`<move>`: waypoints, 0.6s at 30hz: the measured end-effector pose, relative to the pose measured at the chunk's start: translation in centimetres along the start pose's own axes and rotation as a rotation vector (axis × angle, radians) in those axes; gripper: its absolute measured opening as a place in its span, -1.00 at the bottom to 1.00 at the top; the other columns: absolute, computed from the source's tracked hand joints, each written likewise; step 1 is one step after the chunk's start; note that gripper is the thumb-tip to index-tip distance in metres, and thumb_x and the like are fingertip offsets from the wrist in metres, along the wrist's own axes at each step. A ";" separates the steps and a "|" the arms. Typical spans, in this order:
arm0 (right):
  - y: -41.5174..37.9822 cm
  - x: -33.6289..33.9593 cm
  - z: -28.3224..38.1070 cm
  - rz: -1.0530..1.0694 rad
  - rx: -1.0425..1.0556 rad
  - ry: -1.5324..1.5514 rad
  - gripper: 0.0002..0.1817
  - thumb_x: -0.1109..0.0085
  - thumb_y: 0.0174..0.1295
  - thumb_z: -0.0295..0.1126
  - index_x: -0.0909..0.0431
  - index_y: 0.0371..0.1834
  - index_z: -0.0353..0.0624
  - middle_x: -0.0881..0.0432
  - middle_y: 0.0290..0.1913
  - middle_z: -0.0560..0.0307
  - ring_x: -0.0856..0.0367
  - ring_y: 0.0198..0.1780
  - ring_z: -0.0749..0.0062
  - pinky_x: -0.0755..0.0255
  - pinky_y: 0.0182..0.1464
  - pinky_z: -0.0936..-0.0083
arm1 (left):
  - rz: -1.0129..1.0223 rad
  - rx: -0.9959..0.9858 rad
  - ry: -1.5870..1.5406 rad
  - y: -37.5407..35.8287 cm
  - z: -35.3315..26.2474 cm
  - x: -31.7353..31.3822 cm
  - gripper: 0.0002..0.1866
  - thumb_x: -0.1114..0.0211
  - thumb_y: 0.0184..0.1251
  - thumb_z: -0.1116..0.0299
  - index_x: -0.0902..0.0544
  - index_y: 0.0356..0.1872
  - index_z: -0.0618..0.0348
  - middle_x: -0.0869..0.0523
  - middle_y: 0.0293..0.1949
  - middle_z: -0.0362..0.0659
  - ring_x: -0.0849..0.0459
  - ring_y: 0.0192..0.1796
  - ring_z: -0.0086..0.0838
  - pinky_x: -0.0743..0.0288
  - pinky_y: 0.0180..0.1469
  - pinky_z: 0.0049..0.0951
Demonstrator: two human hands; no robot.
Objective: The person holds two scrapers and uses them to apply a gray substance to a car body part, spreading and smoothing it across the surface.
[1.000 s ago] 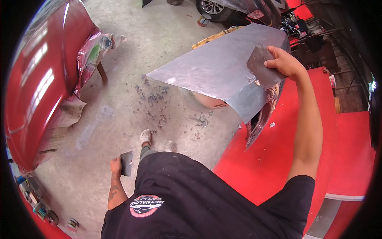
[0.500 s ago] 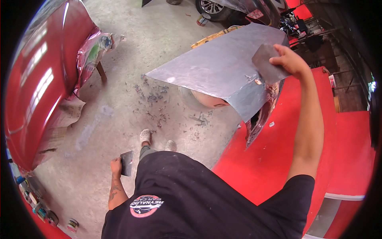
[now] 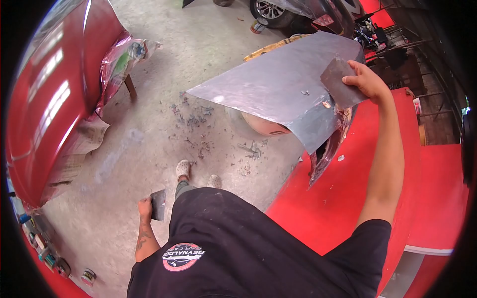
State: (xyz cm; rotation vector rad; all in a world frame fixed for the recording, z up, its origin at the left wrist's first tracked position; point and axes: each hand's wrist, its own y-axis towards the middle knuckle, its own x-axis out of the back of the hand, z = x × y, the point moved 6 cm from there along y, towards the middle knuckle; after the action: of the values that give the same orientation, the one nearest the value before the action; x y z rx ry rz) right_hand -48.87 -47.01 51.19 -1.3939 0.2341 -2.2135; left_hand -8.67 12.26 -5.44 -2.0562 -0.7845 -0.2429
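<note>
My right hand (image 3: 366,83) is closed around one edge of a flat, dark brown-grey rectangular sheet (image 3: 340,82), thumb on top. That sheet lies at or just over the right part of a grey car body panel (image 3: 268,74); contact between the two cannot be made out for sure. A small loose scrap (image 3: 305,93) rests on the panel, left of the sheet. Low on the left, my left hand (image 3: 145,207) grips a dark flat plate (image 3: 158,204) by its side, away from the panel. Torn, shiny masking film (image 3: 325,159) hangs from the panel's near right edge.
A glossy red car panel (image 3: 49,99) with film and paper stands at left. Grey crumbs (image 3: 196,119) litter the concrete floor (image 3: 149,164). A red surface (image 3: 323,198) lies below the grey panel. A car wheel (image 3: 268,10) and a can (image 3: 258,25) are at the back.
The view has shifted slightly, moving the panels a little right and down. The small scrap now lies apart on the grey panel, farther from the sheet. Both hands keep their holds.
</note>
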 end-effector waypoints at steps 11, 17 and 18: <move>-1.2 -2.2 0.9 -0.040 0.126 -0.001 -0.38 -0.16 0.20 -0.55 -0.23 0.34 -0.48 -0.55 0.15 0.00 -0.54 0.08 0.47 -0.39 0.18 0.55 | -0.008 -0.036 0.016 -0.6 -2.5 0.0 -0.66 -0.19 0.21 0.23 -0.65 -0.40 0.42 -0.61 -0.55 -0.04 -0.55 -0.42 -0.38 -0.42 -0.25 -0.29; -1.4 -1.4 0.8 0.009 -0.046 -0.018 -0.32 -0.15 0.19 -0.58 -0.16 0.41 -0.50 -0.48 0.26 -0.05 -0.49 0.20 0.42 -0.32 0.26 0.55 | -0.018 -0.027 0.015 -0.1 -1.9 -0.2 -0.67 -0.18 0.20 0.25 -0.66 -0.41 0.41 -0.62 -0.55 -0.04 -0.54 -0.44 -0.36 -0.42 -0.25 -0.27; -1.6 -2.1 1.2 -0.010 0.015 -0.006 -0.30 -0.15 0.19 -0.58 -0.14 0.41 -0.52 -0.46 0.28 -0.07 -0.47 0.23 0.41 -0.30 0.28 0.54 | -0.020 -0.034 0.018 -0.5 -2.3 -0.1 -0.67 -0.19 0.20 0.25 -0.65 -0.42 0.41 -0.62 -0.56 -0.03 -0.54 -0.44 -0.36 -0.42 -0.26 -0.27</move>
State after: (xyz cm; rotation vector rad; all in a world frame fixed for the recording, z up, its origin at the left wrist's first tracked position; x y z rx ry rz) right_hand -47.65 -44.42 50.72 -1.3961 0.2088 -2.2146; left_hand -8.78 10.55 -3.80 -2.0766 -0.7952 -0.2874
